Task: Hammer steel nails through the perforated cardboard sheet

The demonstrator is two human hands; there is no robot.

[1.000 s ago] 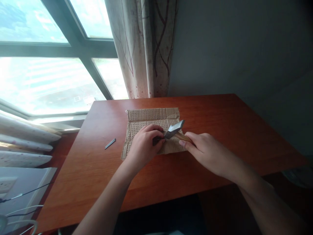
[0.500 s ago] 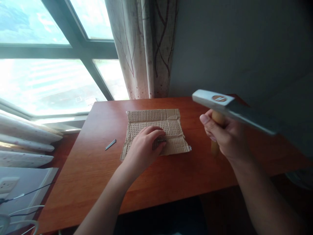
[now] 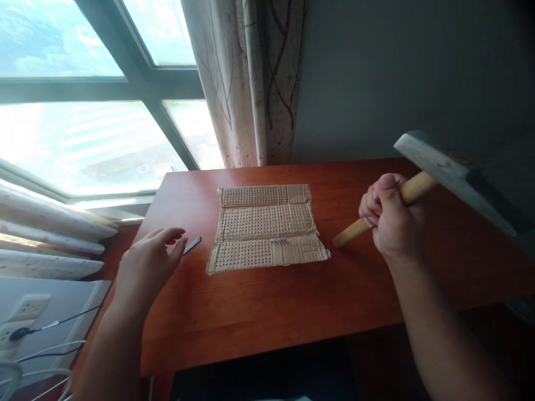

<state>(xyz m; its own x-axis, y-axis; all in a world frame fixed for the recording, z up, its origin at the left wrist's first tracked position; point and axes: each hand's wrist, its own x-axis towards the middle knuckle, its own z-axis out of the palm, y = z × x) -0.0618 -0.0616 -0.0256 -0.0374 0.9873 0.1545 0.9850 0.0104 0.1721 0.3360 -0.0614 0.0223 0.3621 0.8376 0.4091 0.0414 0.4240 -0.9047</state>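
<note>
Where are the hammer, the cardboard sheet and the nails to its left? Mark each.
Hammer (image 3: 418, 187): head camera view, on the upper wooden handle.
Cardboard sheet (image 3: 266, 221): head camera view, on the middle panel.
Nails (image 3: 193, 245): head camera view, on their shafts.

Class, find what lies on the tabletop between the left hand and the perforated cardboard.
In the head view, a few thin metal nails lie there, close to the left hand, with reddish-brown tabletop between them and the perforated cardboard.
</note>
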